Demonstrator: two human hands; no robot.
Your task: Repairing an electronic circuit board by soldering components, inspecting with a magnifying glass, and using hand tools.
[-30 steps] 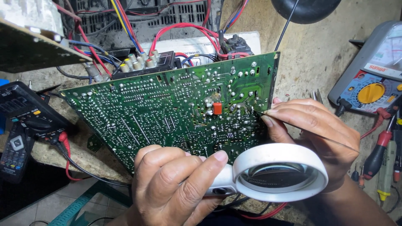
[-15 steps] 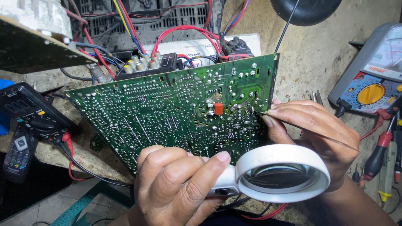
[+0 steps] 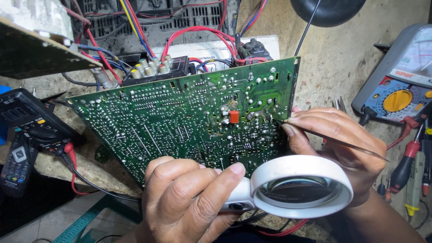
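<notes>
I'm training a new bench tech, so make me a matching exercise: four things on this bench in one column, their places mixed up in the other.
1. magnifying glass
2. thin metal probe
3. orange component
4. black multimeter

A. on the green circuit board
B. far left of the bench
C. in the left hand
D. in the right hand

Pairs: 1-C, 2-D, 3-A, 4-B

Bare left hand (image 3: 189, 202), bare right hand (image 3: 342, 144), no sleeves

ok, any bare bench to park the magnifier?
Free: the worn benchtop between the circuit board and the grey multimeter. Crowded: wiring behind the board, black meter at left, screwdrivers beside the right hand.
</notes>
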